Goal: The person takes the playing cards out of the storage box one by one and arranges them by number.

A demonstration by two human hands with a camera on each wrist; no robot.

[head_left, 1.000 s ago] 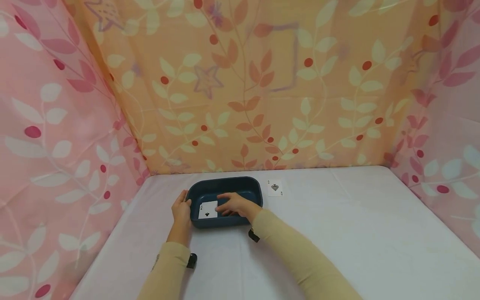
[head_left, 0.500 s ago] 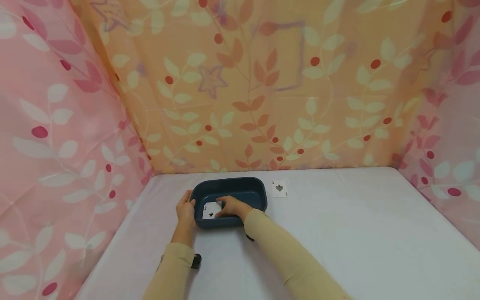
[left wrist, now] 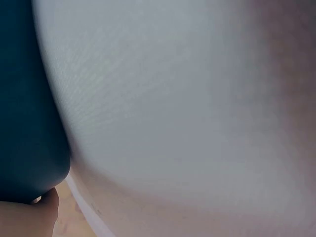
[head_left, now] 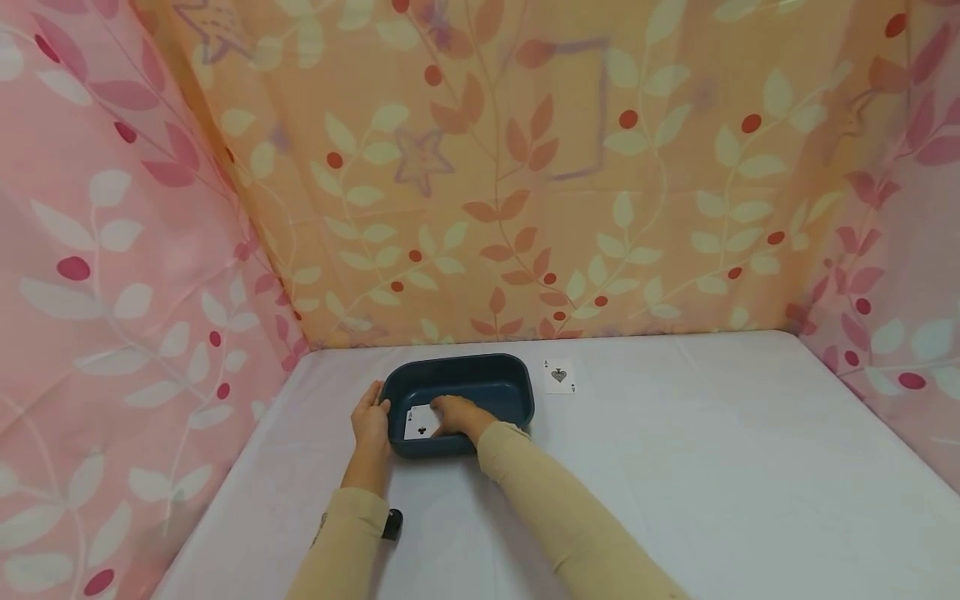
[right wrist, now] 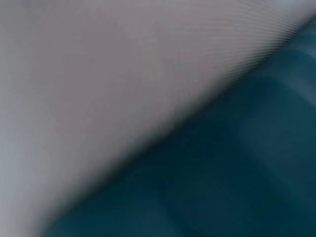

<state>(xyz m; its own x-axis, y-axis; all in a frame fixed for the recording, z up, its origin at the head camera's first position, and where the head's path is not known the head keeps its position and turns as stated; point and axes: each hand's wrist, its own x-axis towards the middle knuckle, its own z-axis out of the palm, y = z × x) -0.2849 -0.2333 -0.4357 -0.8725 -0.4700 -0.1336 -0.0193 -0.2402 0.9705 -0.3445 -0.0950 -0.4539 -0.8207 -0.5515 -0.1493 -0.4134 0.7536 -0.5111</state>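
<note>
A dark blue rectangular tub (head_left: 461,447) stands on the white-covered table. My left hand (head_left: 370,423) grips its left end, thumb at the rim and fingers along the outside. In the left wrist view, part of a finger (left wrist: 29,217) lies under the tub's wall (left wrist: 24,98). Inside, at the left, lies a white playing card (head_left: 418,423) with a black club on it. My right hand (head_left: 459,414) reaches in over the front rim and pinches this card at its right part, which the hand covers. The right wrist view shows the tub's blurred blue wall (right wrist: 207,182).
An ace of spades (head_left: 559,377) lies face up on the table, just right of the tub. White cloth (head_left: 675,467) covers the table. Patterned curtains rise behind (head_left: 480,167) and along both sides.
My right hand has moved down and left onto the club card, and its spread fingers have closed in on it. The left hand keeps its grip on the tub.
</note>
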